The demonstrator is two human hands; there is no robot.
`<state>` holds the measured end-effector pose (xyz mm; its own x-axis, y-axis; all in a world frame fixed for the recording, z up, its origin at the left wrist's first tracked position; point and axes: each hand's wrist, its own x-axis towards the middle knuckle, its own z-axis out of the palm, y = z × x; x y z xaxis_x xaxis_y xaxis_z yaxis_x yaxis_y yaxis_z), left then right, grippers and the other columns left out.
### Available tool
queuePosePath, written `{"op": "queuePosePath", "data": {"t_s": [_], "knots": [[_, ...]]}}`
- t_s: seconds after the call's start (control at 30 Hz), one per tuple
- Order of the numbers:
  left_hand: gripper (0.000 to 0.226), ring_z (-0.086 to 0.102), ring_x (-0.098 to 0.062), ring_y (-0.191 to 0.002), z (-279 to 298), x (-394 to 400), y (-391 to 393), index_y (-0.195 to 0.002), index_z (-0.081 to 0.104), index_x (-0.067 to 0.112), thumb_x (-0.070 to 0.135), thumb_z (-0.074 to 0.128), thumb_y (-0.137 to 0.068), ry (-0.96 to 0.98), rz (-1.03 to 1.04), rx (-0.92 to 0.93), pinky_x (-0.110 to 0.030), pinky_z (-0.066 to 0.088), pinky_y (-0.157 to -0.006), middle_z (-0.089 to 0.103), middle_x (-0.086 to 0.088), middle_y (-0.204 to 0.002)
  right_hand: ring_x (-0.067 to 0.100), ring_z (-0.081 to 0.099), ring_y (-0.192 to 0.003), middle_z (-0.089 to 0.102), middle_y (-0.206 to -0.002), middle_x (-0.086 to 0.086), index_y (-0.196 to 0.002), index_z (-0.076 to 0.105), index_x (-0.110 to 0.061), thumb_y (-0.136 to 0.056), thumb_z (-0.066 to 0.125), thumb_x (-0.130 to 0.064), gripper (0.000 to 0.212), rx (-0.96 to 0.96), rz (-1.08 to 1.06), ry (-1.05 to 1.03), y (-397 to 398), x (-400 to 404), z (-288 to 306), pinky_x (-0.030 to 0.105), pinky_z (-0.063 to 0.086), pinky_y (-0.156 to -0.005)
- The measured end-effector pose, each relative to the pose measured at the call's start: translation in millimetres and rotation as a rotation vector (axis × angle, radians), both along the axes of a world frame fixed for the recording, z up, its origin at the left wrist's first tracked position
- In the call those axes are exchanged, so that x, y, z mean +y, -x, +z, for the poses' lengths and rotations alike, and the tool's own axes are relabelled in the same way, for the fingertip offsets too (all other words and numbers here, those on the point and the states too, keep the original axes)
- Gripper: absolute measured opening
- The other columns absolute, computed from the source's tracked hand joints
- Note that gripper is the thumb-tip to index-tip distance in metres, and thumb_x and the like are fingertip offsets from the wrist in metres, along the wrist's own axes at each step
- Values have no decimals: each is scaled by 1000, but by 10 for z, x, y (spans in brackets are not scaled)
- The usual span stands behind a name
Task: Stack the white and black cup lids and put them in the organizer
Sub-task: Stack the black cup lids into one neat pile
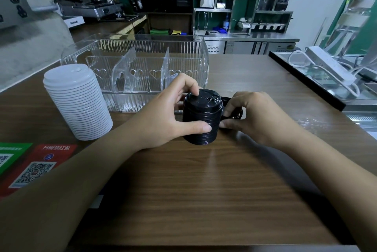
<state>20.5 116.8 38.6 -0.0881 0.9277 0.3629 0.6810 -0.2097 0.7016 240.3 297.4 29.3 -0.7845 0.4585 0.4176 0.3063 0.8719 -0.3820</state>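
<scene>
- Black plastic cup lids, nested into a short stack (201, 121), stand on the brown wood-grain tabletop (204, 190), just in front of the clear ribbed plastic organizer (134, 68).
- Left hand (173, 113) grips the black stack: the thumb lies across its near side and the fingers curl over the top lid.
- Right hand (251, 117) sits just right of the stack, fingers curled around a loose black lid (232, 116) that is mostly hidden under them, low against the tabletop.
- White plastic cup lids form a taller stack (76, 102) to the left, standing on the tabletop apart from both hands and close to the organizer's left end.
- The organizer has upright clear dividers and heart-shaped cut-outs along its front wall; its compartments show no lids.
- A red card with a QR code (38, 168) and a green card (10, 156) lie flat at the tabletop's left edge.
- A white power strip (330, 64) lies on the side counter at right.
</scene>
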Motion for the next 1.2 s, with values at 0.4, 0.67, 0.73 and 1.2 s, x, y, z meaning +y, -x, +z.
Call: {"op": "queuePosePath", "data": {"t_s": [0.4,0.67,0.73,1.2], "knots": [[57,53,-7,-157,11,-10,1,-126,58,26,46,96,-89,-42,-16,-62,-55,45,-131,59,17,-162,7,67,-82,74,-85,-11,-91,76,-27,-103,77,-33,13,218,-82,40,-107,-65,233,19,48,-75],[52,62,-12,-149,3,-8,-30,-149,58,22,40,80,-106,-163,18,-72,-48,49,-127,68,11,-151,16,65,-80,79,-89,3,-100,80,-13,-107,73,-25,16,611,39,404,-143,-113,397,31,53,-80],[59,64,-16,-148,6,-6,-38,-156,53,21,38,80,-106,-187,24,-73,-49,50,-127,69,7,-151,26,58,-81,76,-92,11,-101,80,-11,-108,71,-23,17,691,117,556,-140,-119,411,41,50,-83],[99,58,-27,-152,37,-20,-90,-172,47,25,15,99,-89,-369,14,30,-55,48,-125,65,10,-153,14,64,-76,74,-88,7,-100,77,-6,-107,60,-16,21,686,389,1022,-14,-342,352,33,54,-85]]}}
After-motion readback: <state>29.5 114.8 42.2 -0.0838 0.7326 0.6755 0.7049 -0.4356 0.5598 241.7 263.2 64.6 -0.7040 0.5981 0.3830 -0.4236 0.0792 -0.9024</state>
